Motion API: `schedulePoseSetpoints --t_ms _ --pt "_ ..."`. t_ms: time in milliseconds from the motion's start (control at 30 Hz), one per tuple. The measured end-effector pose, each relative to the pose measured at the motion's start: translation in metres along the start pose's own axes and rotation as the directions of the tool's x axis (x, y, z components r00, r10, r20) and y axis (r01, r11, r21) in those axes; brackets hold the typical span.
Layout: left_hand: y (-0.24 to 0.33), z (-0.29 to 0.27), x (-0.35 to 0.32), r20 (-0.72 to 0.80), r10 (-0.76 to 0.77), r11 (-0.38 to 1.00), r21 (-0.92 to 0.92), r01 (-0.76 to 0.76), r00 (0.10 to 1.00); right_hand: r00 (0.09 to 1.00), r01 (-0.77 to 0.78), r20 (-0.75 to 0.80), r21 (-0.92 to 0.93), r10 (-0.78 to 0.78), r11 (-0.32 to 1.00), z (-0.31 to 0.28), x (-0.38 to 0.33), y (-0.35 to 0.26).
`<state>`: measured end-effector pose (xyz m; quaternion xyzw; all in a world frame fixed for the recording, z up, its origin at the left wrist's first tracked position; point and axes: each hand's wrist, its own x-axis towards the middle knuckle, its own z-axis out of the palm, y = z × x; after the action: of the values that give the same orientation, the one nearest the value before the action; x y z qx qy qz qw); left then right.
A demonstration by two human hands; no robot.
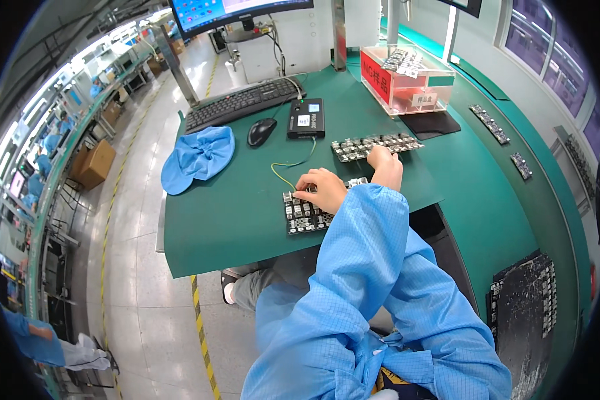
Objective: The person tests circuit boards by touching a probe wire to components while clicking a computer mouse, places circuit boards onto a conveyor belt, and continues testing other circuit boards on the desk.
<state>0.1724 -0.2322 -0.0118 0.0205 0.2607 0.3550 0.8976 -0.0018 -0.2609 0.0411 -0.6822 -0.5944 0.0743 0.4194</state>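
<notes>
Nearest of all, two blue sleeves (360, 267) are seen crossed, the left forearm laid over the right. At the lower right, a dark, scuffed slab (523, 333) is edged with small components.

Now to the action at the desk (233, 233)! The near circuit-board panel (305, 220), packed with silvery parts, is found close to the front edge, partly covered by the right hand (322, 189). On this side the fingers are bent and narrowed, tips brought down at the panel's far left corner; whether anything is pinched there cannot be told. A yellow-green wire (283, 165) is led right up to those fingertips.

Just beyond, and to the right, the left hand (386, 167) is placed against the near edge of the far circuit-board panel (353, 150). Its fingers are curled, their tips partly hidden, so a grip cannot be confirmed.

Farther left, a blue cap (197, 157) is laid crumpled, with a black mouse (262, 132) between it and a black device (307, 128), from which the wire is run. Behind these, a keyboard (243, 103) is set at a slant. Off to the right, a clear box (413, 90) with a red label is topped by more boards, and a narrow board strip (489, 124) is laid beyond.

At the back, a lit monitor (227, 13) is seen; down the aisle, a brown carton (95, 165) is stood beside the far workstations.
</notes>
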Motion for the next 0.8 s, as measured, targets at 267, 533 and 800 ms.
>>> schedulePoseSetpoints --t_ms 267,533,800 --pt "-0.05 -0.003 -0.055 -0.126 -0.086 0.973 0.204 0.111 0.988 1.0 -0.013 0.008 -0.05 0.014 0.999 -0.006 -0.014 0.041" --pt "0.037 0.016 -0.199 0.509 -0.546 0.829 0.211 0.519 0.666 0.999 -0.031 -0.026 -0.073 0.029 0.997 -0.024 -0.026 0.05" --pt "0.224 0.074 -0.308 0.988 0.054 0.925 -0.103 -0.366 -0.142 0.988 0.03 -0.149 -0.068 -0.039 0.997 -0.018 -0.024 0.058"
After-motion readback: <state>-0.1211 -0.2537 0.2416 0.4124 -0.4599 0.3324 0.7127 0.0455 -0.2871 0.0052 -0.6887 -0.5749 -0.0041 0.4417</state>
